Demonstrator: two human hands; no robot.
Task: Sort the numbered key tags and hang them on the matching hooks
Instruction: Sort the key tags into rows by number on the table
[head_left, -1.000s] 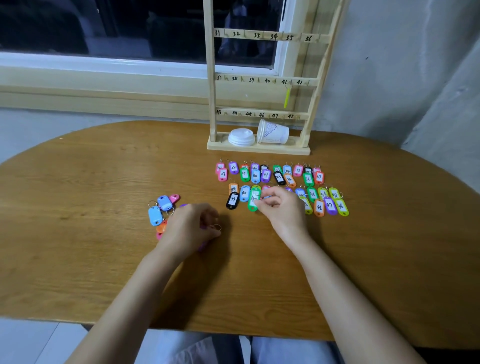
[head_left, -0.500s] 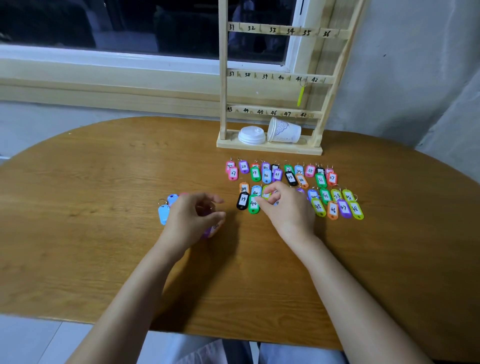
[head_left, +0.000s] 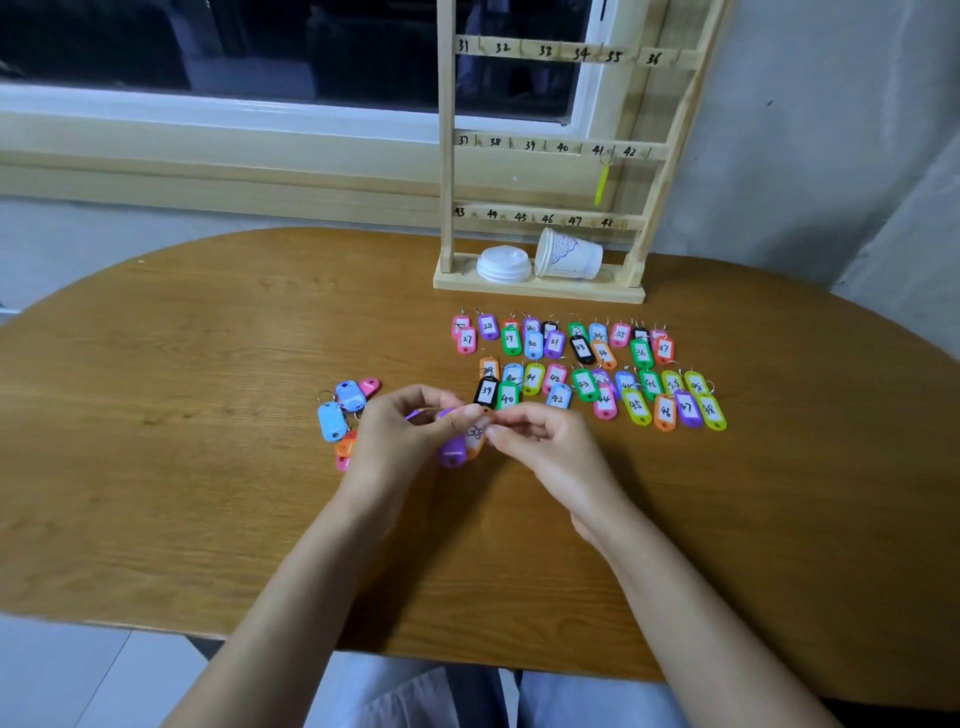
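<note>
The left hand (head_left: 400, 441) pinches a purple tag (head_left: 451, 451) and an orange tag (head_left: 476, 435) together just above the table (head_left: 182, 415), and the right hand (head_left: 550, 457) pinches the orange tag's edge. Rows of tags (head_left: 587, 369) lie before the rack (head_left: 445, 156), where a yellow tag (head_left: 601, 183) hangs.

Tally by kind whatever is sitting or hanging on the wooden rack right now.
yellow-green key tag, hanging from a hook in the middle row: 1
paper cup, lying on its side on the base: 1
stack of white lids, on the base: 1
Total: 3
</note>
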